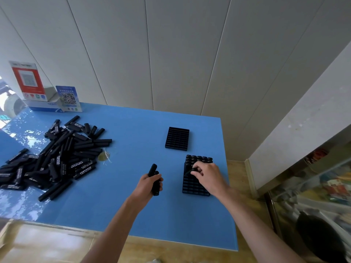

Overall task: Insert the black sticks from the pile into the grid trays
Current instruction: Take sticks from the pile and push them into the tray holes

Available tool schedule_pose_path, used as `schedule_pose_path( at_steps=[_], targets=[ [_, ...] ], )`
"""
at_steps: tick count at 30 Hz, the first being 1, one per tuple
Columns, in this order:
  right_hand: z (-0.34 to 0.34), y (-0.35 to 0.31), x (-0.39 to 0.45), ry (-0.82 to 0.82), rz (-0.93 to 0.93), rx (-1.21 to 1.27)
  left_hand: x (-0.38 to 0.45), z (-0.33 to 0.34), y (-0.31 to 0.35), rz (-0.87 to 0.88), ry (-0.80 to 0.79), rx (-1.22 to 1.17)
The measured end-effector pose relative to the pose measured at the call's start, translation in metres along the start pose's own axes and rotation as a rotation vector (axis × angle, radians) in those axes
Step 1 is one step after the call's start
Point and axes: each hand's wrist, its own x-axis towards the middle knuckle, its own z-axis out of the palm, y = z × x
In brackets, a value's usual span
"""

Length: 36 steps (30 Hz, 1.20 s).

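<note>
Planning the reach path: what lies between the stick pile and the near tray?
In the head view, the left hand gripping a few sticks sits between the pile and the near tray; otherwise bare blue table.

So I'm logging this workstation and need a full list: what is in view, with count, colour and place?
pile of sticks: many, black, table left
near tray: one, black, partly filled, table right
far tray: one, black, empty, behind near tray
table: one, blue top
red sign: one, back left
blue sign: one, beside red sign
left hand: grips black sticks
right hand: pinches a stick at near tray
</note>
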Motion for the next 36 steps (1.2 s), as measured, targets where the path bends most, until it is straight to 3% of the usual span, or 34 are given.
schedule_pose_path(
  at_steps=[22,28,31,36],
  targets=[
    [0.018,-0.011,0.014,-0.037,-0.113,-0.181,0.000,-0.009,-0.006,0.099,0.021,0.130],
    [0.019,-0.010,0.011,-0.042,-0.114,-0.187,0.014,-0.021,-0.009,0.090,0.126,0.234],
    [0.017,-0.009,0.012,-0.077,-0.103,-0.189,0.024,-0.023,-0.009,0.168,0.213,0.477],
    [0.004,-0.007,0.009,-0.065,-0.062,-0.134,0.044,-0.025,0.003,0.351,0.377,1.160]
  ],
)
